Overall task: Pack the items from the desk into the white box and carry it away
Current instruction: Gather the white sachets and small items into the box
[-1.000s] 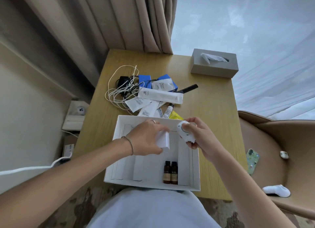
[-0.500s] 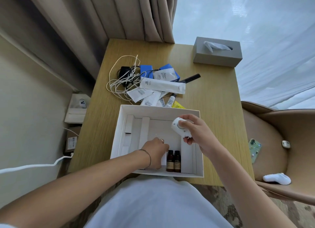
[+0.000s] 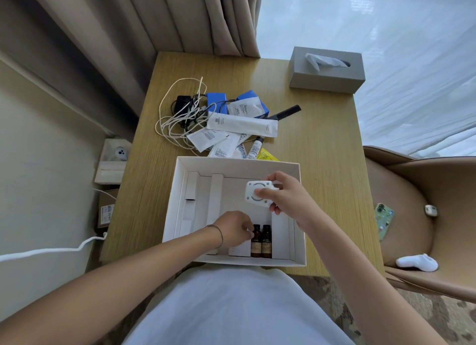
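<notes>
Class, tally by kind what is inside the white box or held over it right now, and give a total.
Brown bottles, standing side by side in the white box: 2
Small white carton, under the left hand: 1
White round device, held by the right hand above the box: 1
Total: 4

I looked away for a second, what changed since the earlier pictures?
The left hand carried the small white box down into the white box, beside the brown bottles. The right hand kept holding the white device. The desk pile stayed put.
</notes>
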{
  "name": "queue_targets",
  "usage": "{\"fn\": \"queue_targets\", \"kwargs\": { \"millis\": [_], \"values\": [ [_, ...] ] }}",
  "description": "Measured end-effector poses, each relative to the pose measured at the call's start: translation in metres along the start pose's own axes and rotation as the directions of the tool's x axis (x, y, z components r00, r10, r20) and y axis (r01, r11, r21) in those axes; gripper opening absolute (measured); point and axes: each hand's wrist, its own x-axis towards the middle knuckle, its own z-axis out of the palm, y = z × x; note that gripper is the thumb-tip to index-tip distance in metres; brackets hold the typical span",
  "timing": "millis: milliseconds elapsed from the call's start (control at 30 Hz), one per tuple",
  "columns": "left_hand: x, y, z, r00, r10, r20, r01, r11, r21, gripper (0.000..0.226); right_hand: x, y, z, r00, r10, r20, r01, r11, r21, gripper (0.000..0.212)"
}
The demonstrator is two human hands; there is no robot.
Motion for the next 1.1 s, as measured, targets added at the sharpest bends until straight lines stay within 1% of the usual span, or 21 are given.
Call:
{"fn": "queue_targets", "kwargs": {
  "millis": [33,100,167,233,333,400,467,533,600,667,700,800,967,1100],
  "values": [
    [-0.004,0.0,-0.005,1.0,-0.009,-0.014,0.008,0.998,-0.068,0.022,0.002,-0.001,0.002,1.0,-0.022,0.005,0.022,0.999,-0.026,0.018],
    [-0.016,-0.005,-0.021,0.997,-0.012,-0.08,-0.002,0.985,-0.174,0.017,0.006,-0.002,0.006,0.998,-0.059,-0.005,0.058,0.989,-0.137,0.013],
    [-0.032,-0.014,-0.04,0.982,0.014,-0.189,-0.043,0.988,-0.149,0.022,0.013,-0.002,0.014,0.998,-0.061,0.003,0.06,0.957,-0.282,0.016],
    [-0.047,-0.025,-0.056,0.956,0.04,-0.289,-0.068,0.994,-0.087,0.028,0.021,0.0,0.024,0.997,0.011,0.07,0.016,0.926,-0.377,0.019],
    [-0.063,-0.036,-0.071,0.902,0.092,-0.421,-0.111,0.994,-0.02,0.03,0.03,0.005,0.043,0.965,0.177,0.193,-0.079,0.899,-0.431,0.027],
    [-0.068,-0.04,-0.077,0.86,0.142,-0.491,-0.157,0.988,0.011,0.029,0.035,0.01,0.056,0.939,0.231,0.256,-0.079,0.867,-0.492,0.028],
    [-0.07,-0.043,-0.081,0.822,0.17,-0.543,-0.189,0.982,0.022,0.028,0.039,0.015,0.069,0.919,0.269,0.288,-0.069,0.83,-0.554,0.029],
    [-0.072,-0.046,-0.084,0.81,0.156,-0.566,-0.181,0.983,0.012,0.026,0.044,0.021,0.08,0.912,0.303,0.277,-0.07,0.78,-0.622,0.028],
    [-0.073,-0.048,-0.086,0.815,0.14,-0.563,-0.173,0.985,-0.006,0.025,0.047,0.024,0.089,0.897,0.351,0.27,-0.081,0.729,-0.68,0.023],
    [-0.074,-0.049,-0.088,0.817,0.138,-0.559,-0.175,0.985,-0.012,0.025,0.048,0.026,0.098,0.878,0.391,0.278,-0.087,0.701,-0.708,0.015],
    [-0.075,-0.05,-0.089,0.816,0.139,-0.561,-0.176,0.984,-0.011,0.025,0.048,0.026,0.102,0.874,0.398,0.279,-0.088,0.695,-0.714,0.015],
    [-0.076,-0.051,-0.092,0.814,0.145,-0.562,-0.178,0.984,-0.005,0.024,0.049,0.024,0.112,0.884,0.384,0.267,-0.069,0.671,-0.738,0.021],
    [-0.076,-0.051,-0.094,0.809,0.151,-0.568,-0.179,0.984,0.007,0.025,0.049,0.017,0.112,0.876,0.37,0.31,0.039,0.585,-0.81,0.047],
    [-0.076,-0.051,-0.096,0.805,0.163,-0.571,-0.184,0.983,0.021,0.025,0.046,0.014,0.111,0.856,0.377,0.354,0.092,0.563,-0.821,0.046]
  ]
}}
